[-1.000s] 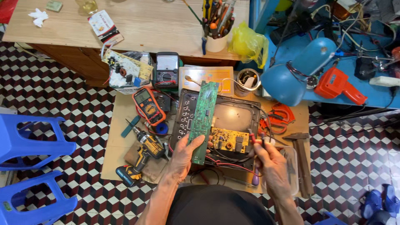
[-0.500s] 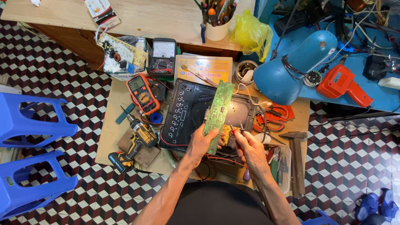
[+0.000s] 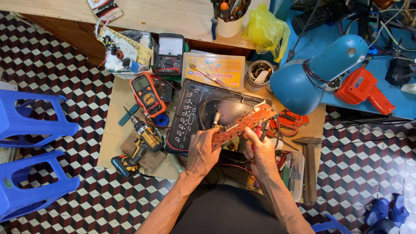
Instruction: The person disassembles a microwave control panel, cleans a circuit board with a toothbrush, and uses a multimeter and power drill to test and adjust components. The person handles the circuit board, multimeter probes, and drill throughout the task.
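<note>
While cup [image 3: 228, 27] seemingly holds tools [image 3: 229, 8]

Colours on my bench
I see an orange-brown circuit board [image 3: 242, 126], blue lamp [image 3: 314, 78], yellow bag [image 3: 263, 31], and black-white-red checkered floor [image 3: 69, 78].

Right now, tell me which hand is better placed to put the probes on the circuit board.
Right. The right hand already holds the probes at the circuit board, tips near its face. The left hand is busy gripping the board's lower end, keeping it tilted.
</note>
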